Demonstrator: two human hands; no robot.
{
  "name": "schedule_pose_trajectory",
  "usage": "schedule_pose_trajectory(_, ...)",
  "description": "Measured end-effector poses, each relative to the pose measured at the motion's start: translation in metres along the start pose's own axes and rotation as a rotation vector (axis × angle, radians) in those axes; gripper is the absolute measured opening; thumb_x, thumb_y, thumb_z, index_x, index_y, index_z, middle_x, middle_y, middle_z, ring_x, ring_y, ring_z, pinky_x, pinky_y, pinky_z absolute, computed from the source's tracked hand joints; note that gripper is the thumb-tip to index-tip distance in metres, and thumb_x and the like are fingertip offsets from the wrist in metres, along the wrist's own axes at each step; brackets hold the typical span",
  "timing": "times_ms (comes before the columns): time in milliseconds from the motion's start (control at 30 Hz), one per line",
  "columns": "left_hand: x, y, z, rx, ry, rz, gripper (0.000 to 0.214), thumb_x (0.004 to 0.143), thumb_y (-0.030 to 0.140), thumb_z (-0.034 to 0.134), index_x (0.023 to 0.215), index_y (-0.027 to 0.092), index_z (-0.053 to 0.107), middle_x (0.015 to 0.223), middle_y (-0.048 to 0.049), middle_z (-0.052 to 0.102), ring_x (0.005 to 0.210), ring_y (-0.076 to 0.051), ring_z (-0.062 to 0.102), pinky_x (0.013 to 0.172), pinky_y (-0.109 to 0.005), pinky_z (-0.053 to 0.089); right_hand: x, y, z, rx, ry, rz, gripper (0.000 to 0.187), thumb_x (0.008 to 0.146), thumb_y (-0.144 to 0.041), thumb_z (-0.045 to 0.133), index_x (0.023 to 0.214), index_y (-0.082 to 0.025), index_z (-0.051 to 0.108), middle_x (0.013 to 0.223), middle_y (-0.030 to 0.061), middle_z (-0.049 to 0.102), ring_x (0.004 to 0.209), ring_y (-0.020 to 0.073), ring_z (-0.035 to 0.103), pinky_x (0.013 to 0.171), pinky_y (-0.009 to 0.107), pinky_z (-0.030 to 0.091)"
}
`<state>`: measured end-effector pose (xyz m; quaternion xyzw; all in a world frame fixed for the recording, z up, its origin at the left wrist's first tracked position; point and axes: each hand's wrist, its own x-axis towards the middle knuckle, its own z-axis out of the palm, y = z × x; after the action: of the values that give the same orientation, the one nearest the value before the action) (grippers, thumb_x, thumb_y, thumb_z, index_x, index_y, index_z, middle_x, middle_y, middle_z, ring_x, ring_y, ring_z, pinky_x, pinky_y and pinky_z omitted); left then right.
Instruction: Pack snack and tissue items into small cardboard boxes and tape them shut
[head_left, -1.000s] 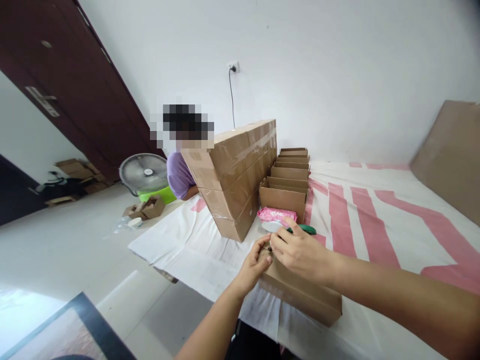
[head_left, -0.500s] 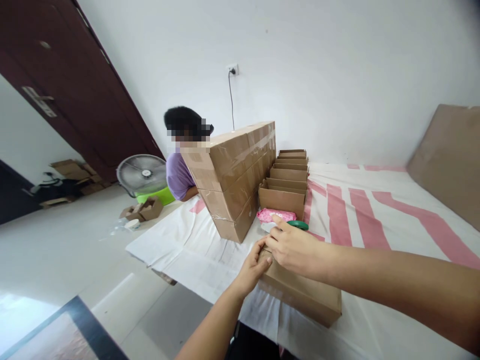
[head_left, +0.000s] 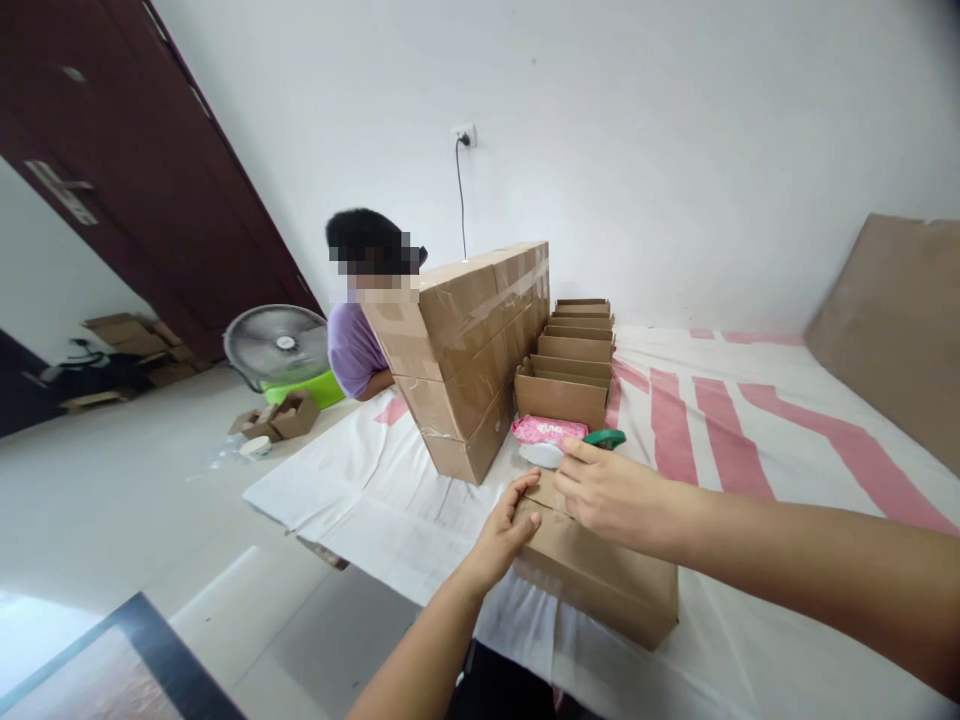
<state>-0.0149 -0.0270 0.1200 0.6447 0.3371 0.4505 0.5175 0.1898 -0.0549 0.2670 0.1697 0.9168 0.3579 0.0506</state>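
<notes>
A flat cardboard box (head_left: pixel 607 570) lies in front of me at the table's near edge. My left hand (head_left: pixel 504 535) grips its left end, fingers curved over the top and thumb nearer me. Above the top face, my right hand (head_left: pixel 600 490) is closed with fingertips together. A green ring-shaped thing (head_left: pixel 606 438) shows behind its knuckles and seems held in it; the fingers hide the rest. Just past the fingertips lies a white disc-like thing (head_left: pixel 541 456). Behind that is a pink printed soft pack (head_left: pixel 547 430).
A tall stack of taped cartons (head_left: pixel 480 350) stands left of a row of open cartons (head_left: pixel 562 395). Beyond the stack sits a person in a purple top (head_left: pixel 352 350). A fan (head_left: pixel 277 345) stands on the floor. A cardboard panel (head_left: pixel 892 320) leans at right.
My right hand has moved a little to the right, and the green ring-shaped thing has shifted with it. More of the white disc-like thing shows. My left hand stays at the box's end.
</notes>
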Motion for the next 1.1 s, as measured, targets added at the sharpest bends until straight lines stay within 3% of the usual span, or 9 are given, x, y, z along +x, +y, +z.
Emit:
schedule_pose_trajectory(133, -0.001, 0.002, -0.001, 0.018, -0.003, 0.000, 0.054, 0.083, 0.050, 0.067, 0.127, 0.022, 0.055, 0.153, -0.0142, 0.045, 0.144, -0.033, 0.037, 0.121, -0.050, 0.024, -0.033, 0.007, -0.009, 0.057, -0.001, 0.084, 0.022, 0.086, -0.016, 0.052, 0.080, -0.025, 0.071, 0.080, 0.0045, 0.068, 0.079, 0.0234, 0.058, 0.094, 0.045, 0.041)
schedule_pose_trajectory(267, -0.002, 0.003, -0.001, 0.032, 0.007, -0.002, 0.053, 0.083, 0.051, 0.067, 0.126, 0.023, 0.056, 0.154, -0.0140, 0.045, 0.144, -0.033, 0.037, 0.121, -0.051, 0.025, -0.086, 0.011, -0.002, 0.173, -0.079, 0.343, 0.028, 0.078, -0.002, 0.049, 0.083, -0.022, 0.068, 0.082, 0.0068, 0.066, 0.078, 0.0244, 0.058, 0.086, 0.046, 0.040)
schedule_pose_trajectory(433, 0.000, 0.002, 0.000, 0.056, 0.014, 0.001, 0.052, 0.082, 0.052, 0.067, 0.123, 0.022, 0.056, 0.153, -0.0149, 0.046, 0.144, -0.033, 0.037, 0.120, -0.051, 0.025, -0.163, -0.021, 0.052, 0.497, -0.335, 0.855, 0.053, 0.067, 0.011, 0.043, 0.104, -0.021, 0.064, 0.099, 0.0082, 0.067, 0.082, 0.0231, 0.063, 0.071, 0.034, 0.040)
schedule_pose_trajectory(500, 0.001, 0.003, 0.000, 0.075, 0.019, -0.005, 0.051, 0.082, 0.053, 0.067, 0.123, 0.022, 0.057, 0.152, -0.0148, 0.047, 0.143, -0.033, 0.039, 0.120, -0.051, 0.026, -0.186, -0.047, 0.077, 0.619, -0.419, 0.947, 0.048, 0.067, 0.007, 0.050, 0.104, -0.021, 0.064, 0.104, 0.0097, 0.067, 0.093, 0.0267, 0.064, 0.075, 0.034, 0.041)
schedule_pose_trajectory(633, 0.001, 0.006, 0.001, 0.110, 0.027, -0.022, 0.050, 0.082, 0.053, 0.067, 0.121, 0.022, 0.058, 0.152, -0.0147, 0.047, 0.143, -0.034, 0.040, 0.120, -0.051, 0.027, -0.207, -0.093, 0.107, 0.772, -0.478, 1.000, 0.040, 0.077, 0.003, 0.043, 0.100, -0.021, 0.065, 0.099, 0.0096, 0.070, 0.090, 0.0252, 0.066, 0.076, 0.034, 0.041)
schedule_pose_trajectory(800, 0.001, 0.004, 0.001, 0.087, 0.027, -0.017, 0.052, 0.082, 0.054, 0.067, 0.121, 0.022, 0.057, 0.153, -0.0152, 0.046, 0.144, -0.033, 0.038, 0.120, -0.050, 0.026, -0.199, -0.083, 0.107, 0.783, -0.448, 0.978, 0.030, 0.078, -0.001, 0.049, 0.093, -0.019, 0.067, 0.097, 0.0108, 0.072, 0.094, 0.0281, 0.067, 0.083, 0.040, 0.041)
schedule_pose_trajectory(933, 0.003, -0.005, 0.000, 0.069, 0.031, 0.001, 0.051, 0.083, 0.051, 0.067, 0.123, 0.022, 0.056, 0.154, -0.0152, 0.044, 0.145, -0.033, 0.036, 0.120, -0.051, 0.025, -0.156, -0.046, 0.086, 0.677, -0.046, 0.925, 0.029, 0.091, -0.009, 0.042, 0.101, -0.018, 0.067, 0.101, 0.0122, 0.073, 0.098, 0.0265, 0.065, 0.090, 0.045, 0.043)
schedule_pose_trajectory(1000, 0.003, -0.009, -0.001, 0.071, 0.031, 0.006, 0.050, 0.084, 0.049, 0.067, 0.125, 0.022, 0.056, 0.155, -0.0146, 0.043, 0.145, -0.033, 0.036, 0.121, -0.050, 0.024, -0.122, -0.035, 0.073, 0.699, 0.186, 0.807, 0.029, 0.093, -0.011, 0.041, 0.106, -0.016, 0.066, 0.104, 0.0123, 0.073, 0.099, 0.0241, 0.065, 0.090, 0.042, 0.046)
schedule_pose_trajectory(1100, 0.003, -0.011, -0.001, 0.060, 0.033, 0.014, 0.050, 0.084, 0.048, 0.067, 0.125, 0.022, 0.056, 0.154, -0.0145, 0.044, 0.145, -0.033, 0.036, 0.121, -0.051, 0.024, -0.067, -0.033, 0.061, 0.776, 0.356, 0.575, 0.024, 0.095, -0.015, 0.045, 0.106, -0.016, 0.066, 0.108, 0.0103, 0.074, 0.098, 0.0217, 0.065, 0.093, 0.041, 0.047)
